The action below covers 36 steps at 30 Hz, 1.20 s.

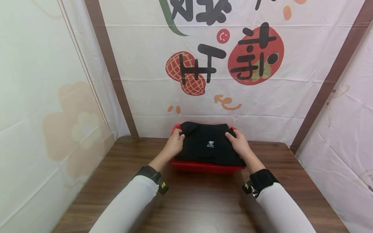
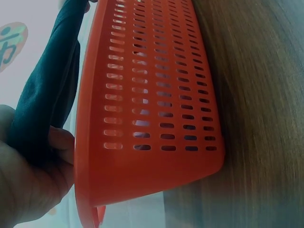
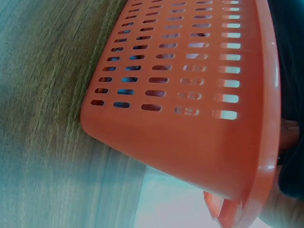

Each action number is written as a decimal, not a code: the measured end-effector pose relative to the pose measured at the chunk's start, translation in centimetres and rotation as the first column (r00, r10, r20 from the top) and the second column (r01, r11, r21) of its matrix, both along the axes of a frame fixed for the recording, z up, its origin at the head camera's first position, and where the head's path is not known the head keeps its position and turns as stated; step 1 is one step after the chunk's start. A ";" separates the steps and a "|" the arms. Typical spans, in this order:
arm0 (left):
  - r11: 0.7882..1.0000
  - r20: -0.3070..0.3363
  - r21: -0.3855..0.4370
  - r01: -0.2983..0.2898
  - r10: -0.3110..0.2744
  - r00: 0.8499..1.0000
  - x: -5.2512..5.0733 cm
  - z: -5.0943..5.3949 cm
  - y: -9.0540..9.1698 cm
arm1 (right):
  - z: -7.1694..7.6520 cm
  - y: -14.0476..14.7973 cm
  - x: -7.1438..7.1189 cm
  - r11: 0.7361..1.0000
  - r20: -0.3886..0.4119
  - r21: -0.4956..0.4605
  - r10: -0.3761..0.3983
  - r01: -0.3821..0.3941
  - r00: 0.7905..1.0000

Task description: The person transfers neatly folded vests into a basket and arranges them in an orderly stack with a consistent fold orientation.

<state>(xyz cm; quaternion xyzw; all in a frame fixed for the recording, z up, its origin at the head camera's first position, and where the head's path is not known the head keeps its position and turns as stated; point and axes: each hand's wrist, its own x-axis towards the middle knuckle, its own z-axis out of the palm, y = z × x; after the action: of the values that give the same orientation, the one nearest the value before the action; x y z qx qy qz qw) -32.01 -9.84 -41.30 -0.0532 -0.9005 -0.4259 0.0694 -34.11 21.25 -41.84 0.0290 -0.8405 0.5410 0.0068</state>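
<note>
A folded black garment [image 1: 205, 139] with a small white print lies across the top of a red plastic basket [image 1: 207, 168]. At its left side, my left hand [image 1: 174, 144] grips the cloth between thumb and fingers. My right hand [image 1: 240, 144] pinches the opposite side. The left wrist view shows the dark fabric [image 2: 42, 95] bunched in the hand [image 2: 33, 190], just beyond the rim of the basket [image 2: 156, 168]. In the right wrist view, the slotted basket wall [image 3: 175, 137] hides most of the right hand [image 3: 278, 209], which is against the dark cloth [image 3: 292, 61].
The basket stands near the back edge of a brown wood-grain table [image 1: 204, 204]. Pale and bluish contents show through its slots, too unclear to name. A printed white cloth wall [image 1: 154, 97] rises behind, with further white sheets on both sides.
</note>
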 end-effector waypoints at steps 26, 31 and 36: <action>0.999 0.024 -0.051 -0.014 0.015 1.000 -2.0 -0.5 0.3 | -0.3 -0.5 -1.4 0.995 -0.042 0.099 -0.009 0.013 0.999; 0.996 0.015 -0.087 -0.009 0.010 1.000 -2.4 -0.8 0.4 | -0.7 -0.4 -1.8 0.990 -0.048 0.139 -0.012 0.018 0.999; 0.995 0.025 -0.093 -0.023 0.025 0.999 -2.4 -1.1 0.4 | -1.2 -0.5 -2.2 0.981 -0.060 0.191 -0.010 0.022 0.998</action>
<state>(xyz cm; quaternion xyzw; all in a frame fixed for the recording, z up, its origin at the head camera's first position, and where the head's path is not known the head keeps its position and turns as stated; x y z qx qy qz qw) -34.43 -9.46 -42.39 -0.0402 -0.9208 -0.3832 0.0604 -36.29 20.74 -43.00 0.0387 -0.8883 0.4564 0.0333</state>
